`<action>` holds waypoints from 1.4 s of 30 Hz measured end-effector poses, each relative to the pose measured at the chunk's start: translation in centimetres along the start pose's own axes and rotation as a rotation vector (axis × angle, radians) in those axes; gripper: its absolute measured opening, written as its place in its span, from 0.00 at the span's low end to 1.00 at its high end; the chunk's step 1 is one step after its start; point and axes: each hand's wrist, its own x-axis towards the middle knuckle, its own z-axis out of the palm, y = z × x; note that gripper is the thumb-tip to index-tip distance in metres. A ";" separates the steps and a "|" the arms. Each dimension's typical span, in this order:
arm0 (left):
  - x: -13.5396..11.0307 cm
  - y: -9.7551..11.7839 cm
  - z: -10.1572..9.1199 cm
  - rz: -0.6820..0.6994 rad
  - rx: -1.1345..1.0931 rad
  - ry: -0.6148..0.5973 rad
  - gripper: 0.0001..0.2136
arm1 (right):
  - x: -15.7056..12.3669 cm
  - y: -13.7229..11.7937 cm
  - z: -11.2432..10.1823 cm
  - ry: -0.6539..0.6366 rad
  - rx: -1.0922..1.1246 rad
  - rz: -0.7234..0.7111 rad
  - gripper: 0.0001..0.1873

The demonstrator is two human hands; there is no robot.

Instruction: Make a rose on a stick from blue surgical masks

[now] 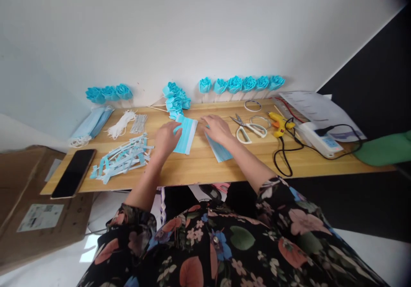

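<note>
My left hand (168, 138) is at the left edge of a blue face mask piece (186, 135) with one white edge. Its thumb and index finger are apart and lie over the piece. My right hand (217, 128) is over the upper part of a second blue piece (221, 151), with its fingers stretched out toward the first one. Part of that second piece is hidden beneath the hand and forearm. Behind my left hand lies a bunch of blue flowers (176, 98) on thin stems. To the right of my right hand are open scissors (248, 128) with white handles.
Cut blue-white strips (123, 158), white ear loops (122, 123), nose wires (139, 124), stacked masks (91, 124) and a phone (73, 173) lie left. Blue flowers (235, 84) lean on the wall. Rightward are tape (253, 105), a yellow glue gun (280, 125) and a power strip (321, 140).
</note>
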 end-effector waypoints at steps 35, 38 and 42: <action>4.0 2.7 0.5 -0.170 -0.631 -0.133 0.14 | 0.3 2.2 1.5 0.130 1.139 0.139 0.22; 4.6 2.9 1.7 -0.147 -0.720 -0.187 0.16 | 0.1 2.7 1.9 0.152 1.116 0.141 0.25; 4.1 2.2 2.6 -0.164 -0.726 -0.162 0.14 | -0.1 2.8 1.6 0.183 0.993 0.146 0.30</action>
